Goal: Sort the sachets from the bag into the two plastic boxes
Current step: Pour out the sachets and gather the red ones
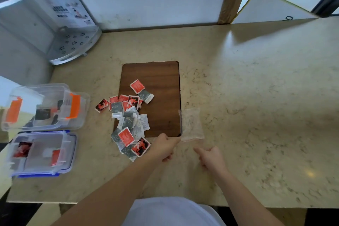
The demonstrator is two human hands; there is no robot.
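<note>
A heap of several red, grey and white sachets (129, 115) lies across the left side of a brown wooden board (161, 79) and the counter. A clear, flattened plastic bag (191, 124) rests at the board's lower right corner. My left hand (164, 147) pinches the bag's near left corner. My right hand (211, 156) hovers just below the bag, index finger pointing left, holding nothing. At the left stand two clear plastic boxes: the orange-clipped box (77, 115) holds dark sachets, and the blue-clipped box (73, 152) holds red ones.
A water dispenser (73, 46) stands at the back left corner against the wall. The beige stone counter (256, 97) stretches to the right. Its front edge runs just ahead of my torso.
</note>
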